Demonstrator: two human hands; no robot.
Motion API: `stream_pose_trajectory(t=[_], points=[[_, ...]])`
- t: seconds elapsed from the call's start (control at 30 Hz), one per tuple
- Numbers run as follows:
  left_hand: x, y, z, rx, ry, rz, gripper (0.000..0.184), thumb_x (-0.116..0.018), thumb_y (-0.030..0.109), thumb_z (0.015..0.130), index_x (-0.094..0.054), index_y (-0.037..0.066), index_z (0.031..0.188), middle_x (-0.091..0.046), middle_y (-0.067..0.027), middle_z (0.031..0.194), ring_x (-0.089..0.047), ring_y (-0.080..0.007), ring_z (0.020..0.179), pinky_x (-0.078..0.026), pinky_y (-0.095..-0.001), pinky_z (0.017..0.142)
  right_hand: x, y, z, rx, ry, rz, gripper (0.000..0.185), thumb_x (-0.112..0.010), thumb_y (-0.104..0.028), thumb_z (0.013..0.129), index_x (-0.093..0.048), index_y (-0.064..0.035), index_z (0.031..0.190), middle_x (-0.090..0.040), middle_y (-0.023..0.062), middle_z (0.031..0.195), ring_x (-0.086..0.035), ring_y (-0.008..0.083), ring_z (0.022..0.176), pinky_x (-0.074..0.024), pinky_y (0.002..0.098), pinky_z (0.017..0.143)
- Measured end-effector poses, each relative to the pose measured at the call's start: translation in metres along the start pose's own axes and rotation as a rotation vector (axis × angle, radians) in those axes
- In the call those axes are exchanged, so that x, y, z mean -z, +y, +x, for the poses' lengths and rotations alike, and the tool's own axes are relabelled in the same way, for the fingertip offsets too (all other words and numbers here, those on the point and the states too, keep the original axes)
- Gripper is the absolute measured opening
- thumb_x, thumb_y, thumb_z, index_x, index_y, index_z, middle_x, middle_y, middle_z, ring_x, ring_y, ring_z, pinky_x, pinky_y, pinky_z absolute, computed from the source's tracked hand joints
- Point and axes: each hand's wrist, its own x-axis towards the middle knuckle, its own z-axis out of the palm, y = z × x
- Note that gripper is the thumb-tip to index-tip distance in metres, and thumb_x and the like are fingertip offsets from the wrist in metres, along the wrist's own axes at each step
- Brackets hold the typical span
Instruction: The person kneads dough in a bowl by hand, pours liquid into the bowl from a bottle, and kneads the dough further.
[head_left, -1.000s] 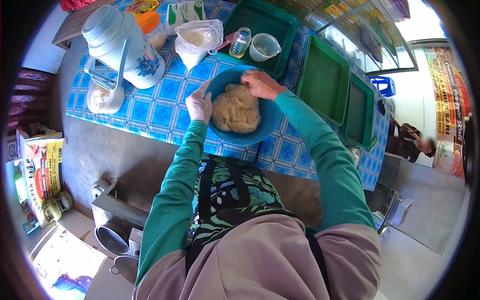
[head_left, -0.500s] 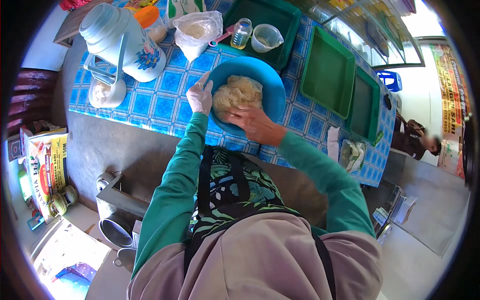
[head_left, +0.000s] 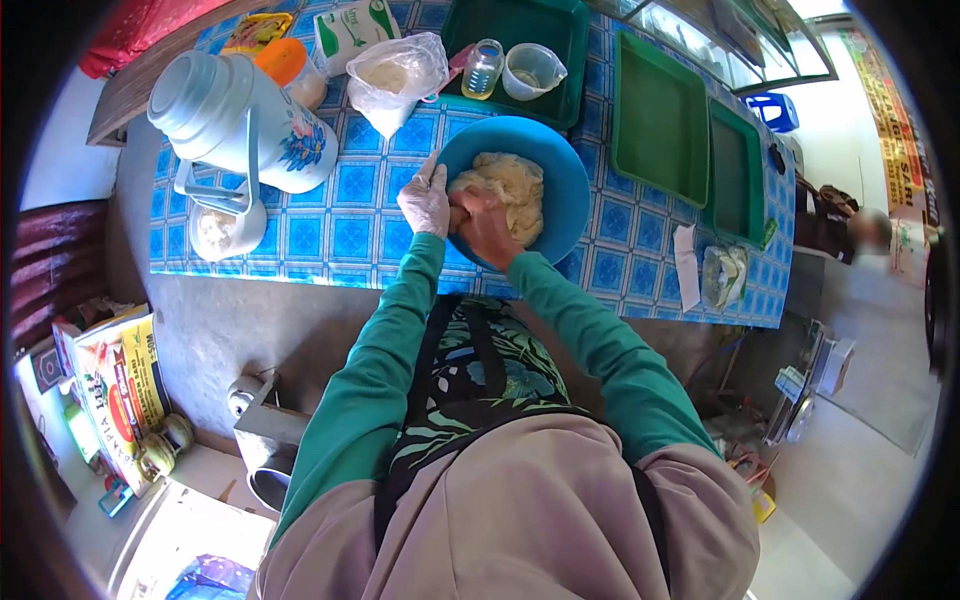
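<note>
- So the dough [head_left: 524, 192] is sitting inside the blue bowl [head_left: 568, 190], near the table's front edge, and it looks like kneading is the step in hand
- Right hand [head_left: 484, 222] is down on the dough's near left side, fingers bent into it; can't tell if it's gripping a lump or just pressing
- Left hand [head_left: 426, 203] is partly closed on the bowl's left rim, seems to be steadying it
- Next move probably calls for the left hand to keep that rim firm while the right folds and pushes, else the bowl could skid
- Past the bowl there's a dark green tray [head_left: 568, 92] with a bottle [head_left: 482, 70] and measuring cup [head_left: 533, 72], plus a plastic bag of powder [head_left: 398, 78]
- Big flask [head_left: 255, 130] is well off left; nothing seems to block the hands, though a shove forward might bump that tray
</note>
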Motion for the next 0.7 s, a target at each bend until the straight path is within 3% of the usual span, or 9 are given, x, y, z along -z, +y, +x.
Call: stream_pose_trajectory(t=[0.07,0.17,0.27,0.33,0.37,0.47,0.57,0.63,0.7], points=[[0.003,0.004,0.002,0.046,-0.047,0.143,0.029,-0.060,0.010,0.082,-0.061,0.004,0.110,-0.066,-0.0127,0.096,-0.057,-0.0087,0.082,-0.045,-0.0237,0.076,0.011,-0.002,-0.010,-0.028,-0.029,-0.013,0.014,-0.060,-0.007,0.068,-0.062,-0.0025,0.081,-0.058,0.0160,0.078,-0.057,0.0348,0.076,-0.0446,0.0423,0.066],[0.004,0.001,0.005,0.119,-0.083,0.238,0.030,-0.060,0.009,0.082,-0.061,0.005,0.111,-0.065,-0.0134,0.098,-0.058,-0.0098,0.081,-0.046,-0.0255,0.074,0.046,0.014,-0.026,0.069,-0.363,0.067,0.021,-0.064,-0.003,0.062,-0.064,-0.0026,0.083,-0.061,0.0127,0.080,-0.059,0.0287,0.077,-0.0463,0.0378,0.068],[0.006,-0.009,0.011,-0.139,-0.066,0.215,0.031,-0.059,0.009,0.082,-0.060,0.006,0.112,-0.066,-0.0147,0.095,-0.061,-0.0121,0.079,-0.046,-0.0282,0.072,0.101,0.027,-0.025,-0.034,-0.369,0.233,0.026,-0.065,0.000,0.059,-0.065,-0.0033,0.085,-0.064,0.0092,0.088,-0.062,0.0216,0.080,-0.0475,0.0298,0.073],[0.006,-0.010,0.008,-0.211,-0.077,0.208,0.032,-0.058,0.008,0.082,-0.059,0.007,0.113,-0.065,-0.0169,0.093,-0.063,-0.0171,0.078,-0.047,-0.0305,0.071,0.135,0.027,-0.017,-0.526,-0.185,0.181,0.030,-0.067,-0.004,0.060,-0.064,-0.0010,0.089,-0.062,0.0127,0.099,-0.056,0.0244,0.099,-0.0437,0.0308,0.085],[0.007,-0.010,0.007,-0.210,-0.092,0.206,0.032,-0.058,0.008,0.082,-0.059,0.007,0.113,-0.065,-0.0169,0.093,-0.063,-0.0171,0.078,-0.047,-0.0305,0.071,0.132,0.031,-0.022,-0.537,-0.175,0.180,0.030,-0.067,-0.004,0.060,-0.064,-0.0010,0.089,-0.062,0.0127,0.099,-0.056,0.0244,0.099,-0.0437,0.0308,0.085],[0.007,-0.004,0.008,-0.185,-0.136,0.299,0.033,-0.058,0.007,0.081,-0.059,0.007,0.114,-0.064,-0.0186,0.089,-0.063,-0.0220,0.077,-0.047,-0.0312,0.070,0.110,0.039,-0.027,-0.150,0.126,-0.106,0.039,-0.070,-0.014,0.060,-0.062,0.0042,0.094,-0.057,0.0185,0.109,-0.042,0.0323,0.117,-0.0343,0.0416,0.095],[0.005,-0.009,0.008,-0.183,-0.119,0.372,0.035,-0.056,0.006,0.080,-0.057,0.007,0.115,-0.063,-0.0192,0.086,-0.062,-0.0254,0.071,-0.047,-0.0329,0.067,0.075,0.020,-0.014,-0.167,-0.015,-0.923,0.046,-0.068,-0.023,0.060,-0.062,0.0052,0.096,-0.052,0.0240,0.113,-0.033,0.0385,0.120,-0.0252,0.0509,0.096],[0.002,-0.006,0.008,-0.223,-0.116,0.354,0.035,-0.056,0.006,0.080,-0.057,0.007,0.115,-0.063,-0.0192,0.086,-0.062,-0.0255,0.071,-0.047,-0.0331,0.066,0.057,0.014,0.007,-0.304,-0.421,-1.019,0.044,-0.066,-0.028,0.061,-0.065,0.0003,0.095,-0.056,0.0225,0.105,-0.043,0.0368,0.107,-0.0271,0.0513,0.089],[0.001,-0.003,0.005,-0.198,-0.106,0.292,0.035,-0.055,0.006,0.080,-0.057,0.005,0.115,-0.063,-0.0193,0.085,-0.061,-0.0272,0.070,-0.047,-0.0345,0.065,0.044,0.015,0.022,-0.334,-0.458,-0.997,0.040,-0.065,-0.027,0.062,-0.066,-0.0016,0.093,-0.058,0.0208,0.101,-0.045,0.0350,0.102,-0.0283,0.0495,0.087]])
